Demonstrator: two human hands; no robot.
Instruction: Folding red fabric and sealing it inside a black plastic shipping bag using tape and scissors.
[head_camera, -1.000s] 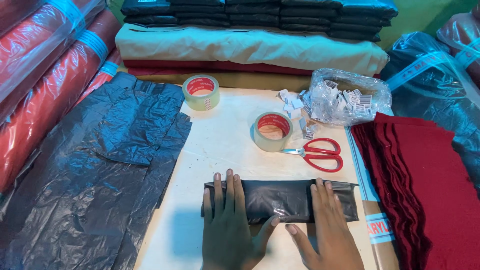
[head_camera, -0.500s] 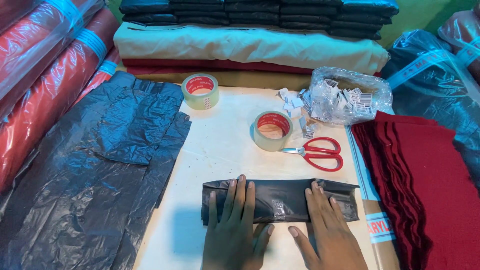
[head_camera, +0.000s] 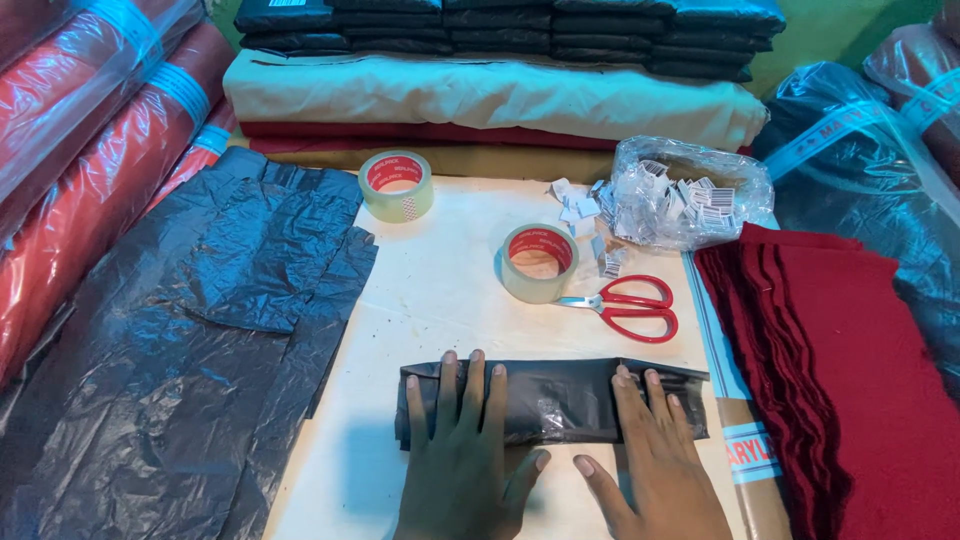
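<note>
Since the earlier frames both hands have slid a little toward 6 o'clock along the black plastic package (head_camera: 560, 400), which stays in place on the bench (head_camera: 440, 290). Left hand (head_camera: 462, 440) lies flat on its left half, fingers spread and open, gripping nothing. Right hand (head_camera: 650, 460) presses flat on the right part, fingers also apart. At 12 o'clock from the package stand a tape roll (head_camera: 539, 262) and red scissors (head_camera: 630, 306). Black plastic bags (head_camera: 200, 330) lie at 9 o'clock.
</note>
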